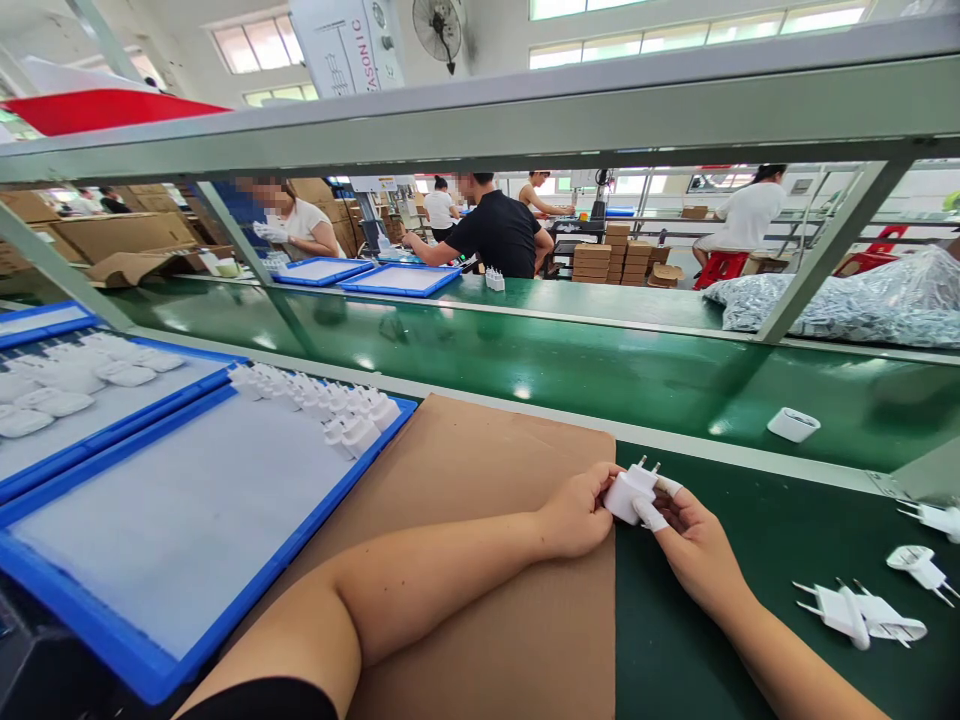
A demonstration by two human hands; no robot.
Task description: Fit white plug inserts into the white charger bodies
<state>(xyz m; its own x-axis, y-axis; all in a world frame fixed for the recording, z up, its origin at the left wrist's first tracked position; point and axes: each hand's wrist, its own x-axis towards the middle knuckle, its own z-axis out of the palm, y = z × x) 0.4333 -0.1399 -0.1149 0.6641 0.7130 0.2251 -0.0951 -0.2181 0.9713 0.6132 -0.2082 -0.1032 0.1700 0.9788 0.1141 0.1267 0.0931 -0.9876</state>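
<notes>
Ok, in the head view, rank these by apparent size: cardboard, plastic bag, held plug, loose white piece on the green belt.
1. Cardboard
2. Plastic bag
3. Held plug, loose white piece: too close to rank; fingers partly cover the plug.

A blue-rimmed rectangular plastic tray (165, 510) is near left, with white plastic plug adapters (352, 415) clustered in its far right part; another blue-rimmed tray (75, 440) lies to its left. Right of these, a flat brown cardboard sheet (487, 450) lies on the green surface (675, 660). By its right edge, a white two-pin plastic plug (630, 492) sits between left hand (574, 515) and right hand (686, 530). Loose white plastic plugs (836, 608) lie farther right. Beyond runs a smooth green belt (525, 370), carrying a white plastic shell (793, 425) on the right. Far right lies a clear plastic bag (862, 295).
</notes>
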